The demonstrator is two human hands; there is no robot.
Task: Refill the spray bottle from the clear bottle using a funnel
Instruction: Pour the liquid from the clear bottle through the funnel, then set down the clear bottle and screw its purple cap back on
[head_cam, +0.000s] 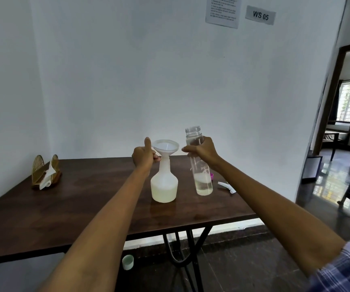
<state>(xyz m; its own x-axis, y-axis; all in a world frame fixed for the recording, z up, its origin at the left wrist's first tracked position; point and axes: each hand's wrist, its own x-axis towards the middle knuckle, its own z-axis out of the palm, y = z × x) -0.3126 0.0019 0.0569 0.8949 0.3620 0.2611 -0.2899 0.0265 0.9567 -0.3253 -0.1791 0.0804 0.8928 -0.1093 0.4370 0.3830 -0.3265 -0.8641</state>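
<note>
A white translucent spray bottle (pixel 164 186) stands on the dark wooden table (pixel 81 203), partly filled with liquid, its spray head off. A white funnel (pixel 165 146) sits upright in its neck. My left hand (pixel 144 155) grips the bottle's neck just under the funnel, thumb raised beside the funnel's rim. To the right stands the tall clear bottle (pixel 201 173), uncapped and upright, with a little liquid at its bottom. My right hand (pixel 202 150) grips its upper part.
The white spray head (pixel 226 186) lies on the table right of the clear bottle, and a pink cap (pixel 211 176) shows behind that bottle. A gold napkin holder (pixel 45 172) stands at the far left. A pale cap (pixel 127 262) lies on the floor under the table.
</note>
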